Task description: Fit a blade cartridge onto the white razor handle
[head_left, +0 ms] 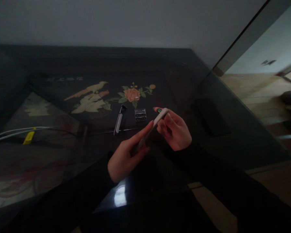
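My left hand (127,157) is closed around a slim, pale, bar-shaped object (156,123), held tilted with its far end up to the right. My right hand (176,131) is closed at that far end, its fingers curled. At its fingertips shows a small dark green piece (159,110), too small to name and partly hidden behind the pale object. On the dark table beyond my hands lies a razor (119,122) with a pale grip and dark head. Right of it sits a small clear plastic case (140,115) with dark rows inside.
The glossy dark table (235,149) carries a bird-and-flower picture (132,94). A dark flat rectangular object (212,117) lies to the right. White cables (12,132) with a yellow tag (29,137) cross the left side. A grey wall (99,22) stands behind.
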Motion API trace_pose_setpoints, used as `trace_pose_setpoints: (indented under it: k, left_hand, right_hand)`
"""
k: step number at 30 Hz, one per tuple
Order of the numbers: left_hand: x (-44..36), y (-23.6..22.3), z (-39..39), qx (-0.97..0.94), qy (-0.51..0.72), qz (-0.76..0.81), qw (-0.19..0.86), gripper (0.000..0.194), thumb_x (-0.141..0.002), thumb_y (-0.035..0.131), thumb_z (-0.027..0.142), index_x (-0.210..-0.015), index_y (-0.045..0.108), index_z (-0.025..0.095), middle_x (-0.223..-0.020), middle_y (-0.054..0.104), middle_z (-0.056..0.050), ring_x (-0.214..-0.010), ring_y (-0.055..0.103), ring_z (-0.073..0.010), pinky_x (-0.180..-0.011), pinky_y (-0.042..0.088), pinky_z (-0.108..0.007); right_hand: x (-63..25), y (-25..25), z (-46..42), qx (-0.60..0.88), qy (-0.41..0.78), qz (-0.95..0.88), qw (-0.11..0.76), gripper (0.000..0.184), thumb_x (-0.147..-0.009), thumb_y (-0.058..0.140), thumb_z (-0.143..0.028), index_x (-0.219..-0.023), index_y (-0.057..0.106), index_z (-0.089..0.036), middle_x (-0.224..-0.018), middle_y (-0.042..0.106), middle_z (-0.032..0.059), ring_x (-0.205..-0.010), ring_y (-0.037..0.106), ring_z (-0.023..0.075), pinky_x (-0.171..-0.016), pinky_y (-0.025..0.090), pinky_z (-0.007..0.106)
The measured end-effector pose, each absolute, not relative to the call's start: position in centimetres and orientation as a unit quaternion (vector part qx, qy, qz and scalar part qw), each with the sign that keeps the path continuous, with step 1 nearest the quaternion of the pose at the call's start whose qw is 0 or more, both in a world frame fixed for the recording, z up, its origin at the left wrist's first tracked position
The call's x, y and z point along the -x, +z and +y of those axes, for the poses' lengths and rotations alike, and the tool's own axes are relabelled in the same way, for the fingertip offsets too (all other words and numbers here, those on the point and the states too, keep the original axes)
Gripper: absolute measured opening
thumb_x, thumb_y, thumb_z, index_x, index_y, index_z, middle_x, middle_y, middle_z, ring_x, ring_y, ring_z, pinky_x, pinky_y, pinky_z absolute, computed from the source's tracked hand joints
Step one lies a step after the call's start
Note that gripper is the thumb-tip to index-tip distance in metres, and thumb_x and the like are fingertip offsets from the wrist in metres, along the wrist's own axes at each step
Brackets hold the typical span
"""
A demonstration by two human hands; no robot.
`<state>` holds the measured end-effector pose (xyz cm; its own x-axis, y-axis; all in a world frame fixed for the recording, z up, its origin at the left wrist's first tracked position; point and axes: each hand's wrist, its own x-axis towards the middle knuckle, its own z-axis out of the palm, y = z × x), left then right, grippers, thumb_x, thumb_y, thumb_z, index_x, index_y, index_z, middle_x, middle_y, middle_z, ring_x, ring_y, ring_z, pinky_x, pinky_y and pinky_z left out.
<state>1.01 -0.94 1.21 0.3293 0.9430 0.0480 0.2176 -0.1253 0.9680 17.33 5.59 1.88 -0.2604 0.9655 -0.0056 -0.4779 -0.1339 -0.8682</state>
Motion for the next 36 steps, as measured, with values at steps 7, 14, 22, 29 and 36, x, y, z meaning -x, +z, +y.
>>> trace_pose_setpoints:
  k: [7, 14, 22, 29, 36]
  left_hand:
    - [-0.62, 0.85, -0.3, -0.654, 0.392, 0.459, 0.455, 0.064, -0.085, 0.054, 0.013, -0.146, 0.036, 0.022, -0.108, 0.066, -0.007, -0.091, 0.06, -0.018, -0.087, 0.049, -0.031]
    - [-0.53, 0.87, -0.2, -0.641, 0.376, 0.484, 0.462, 0.065, -0.086, 0.053, 0.013, -0.147, 0.033, 0.025, -0.083, 0.06, 0.0, -0.06, 0.045, -0.009, -0.06, 0.043, -0.021]
    - [-0.9, 1.11, -0.71, -0.653, 0.38, 0.457, 0.469, 0.065, -0.084, 0.054, 0.01, -0.145, 0.036, 0.021, -0.073, 0.051, 0.003, -0.06, 0.042, -0.009, -0.056, 0.039, -0.018]
    - [-0.97, 1.12, -0.8, -0.65, 0.38, 0.443, 0.487, 0.063, -0.085, 0.055, 0.012, -0.145, 0.037, 0.021, -0.071, 0.054, 0.003, -0.057, 0.043, -0.0081, -0.057, 0.042, -0.018]
    - [-0.63, 0.7, -0.35, -0.65, 0.388, 0.452, 0.472, 0.066, -0.085, 0.054, 0.013, -0.147, 0.033, 0.02, -0.082, 0.061, -0.001, -0.071, 0.052, -0.0129, -0.077, 0.047, -0.026]
  right_hand:
    - [-17.4, 2.01, 5.5, 0.287, 0.692, -0.408, 0.522, 0.039, -0.068, 0.076, -0.048, -0.088, 0.062, -0.018, -0.046, 0.043, -0.0102, -0.039, 0.027, 0.0048, -0.04, 0.016, 0.024]
    - [-17.42, 2.14, 5.42, 0.284, 0.694, -0.401, 0.526, 0.04, -0.067, 0.078, -0.046, -0.089, 0.06, -0.018, -0.046, 0.045, -0.0103, -0.039, 0.029, 0.0048, -0.041, 0.017, 0.023]
    - [-17.33, 1.68, 5.53, 0.289, 0.683, -0.409, 0.532, 0.04, -0.069, 0.075, -0.046, -0.093, 0.062, -0.017, -0.047, 0.044, -0.01, -0.038, 0.029, 0.0037, -0.04, 0.017, 0.023]
    - [-17.25, 1.68, 5.71, 0.302, 0.693, -0.386, 0.529, 0.044, -0.065, 0.079, -0.046, -0.094, 0.064, -0.016, -0.048, 0.045, -0.0105, -0.036, 0.027, 0.0018, -0.039, 0.016, 0.022]
    - [-17.31, 1.71, 5.68, 0.271, 0.696, -0.405, 0.527, 0.038, -0.07, 0.075, -0.045, -0.093, 0.064, -0.016, -0.045, 0.045, -0.0101, -0.038, 0.028, 0.0038, -0.04, 0.017, 0.023]
